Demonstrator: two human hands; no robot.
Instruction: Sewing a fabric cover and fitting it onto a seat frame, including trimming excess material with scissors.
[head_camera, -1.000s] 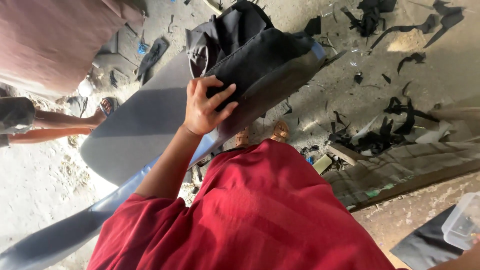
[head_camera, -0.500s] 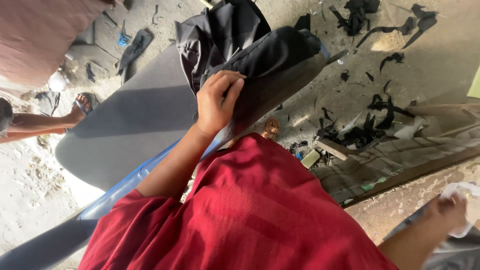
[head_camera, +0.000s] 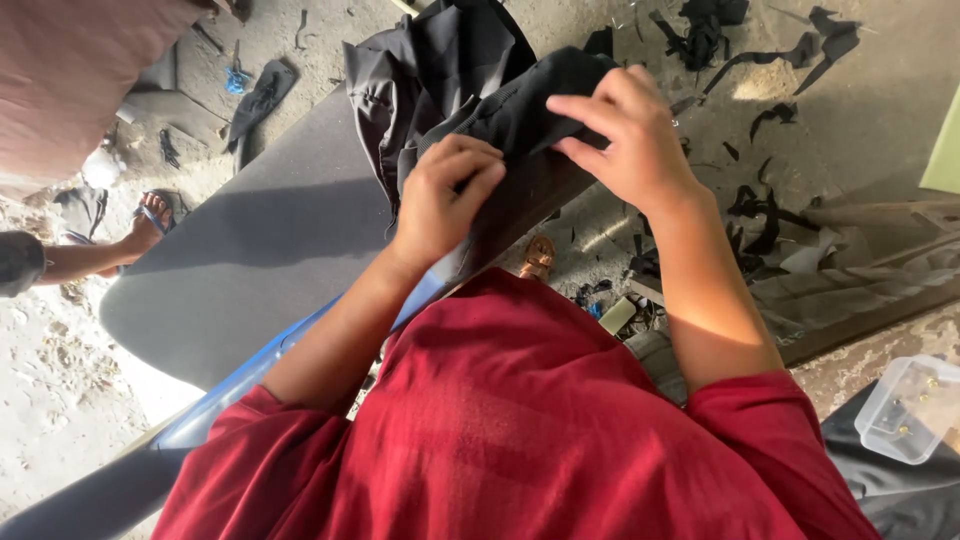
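Note:
A crumpled piece of black fabric (head_camera: 440, 70) lies on the end of a long grey padded board (head_camera: 260, 250). My left hand (head_camera: 445, 195) is curled on the fabric's near edge, fingers pinching it. My right hand (head_camera: 625, 130) rests on the fabric's right side, fingers bent over a dark folded part. Both arms reach out from red sleeves at the bottom of the view.
Black fabric scraps (head_camera: 760, 210) litter the concrete floor at the right. A clear plastic box (head_camera: 910, 410) with small parts sits at the lower right. Another person's leg and sandalled foot (head_camera: 145, 225) are at the left. A blue frame (head_camera: 250, 370) runs under the board.
My right hand has come up from the lower right and landed on the black fabric. My left hand has stayed on the fabric and curled its fingers tighter.

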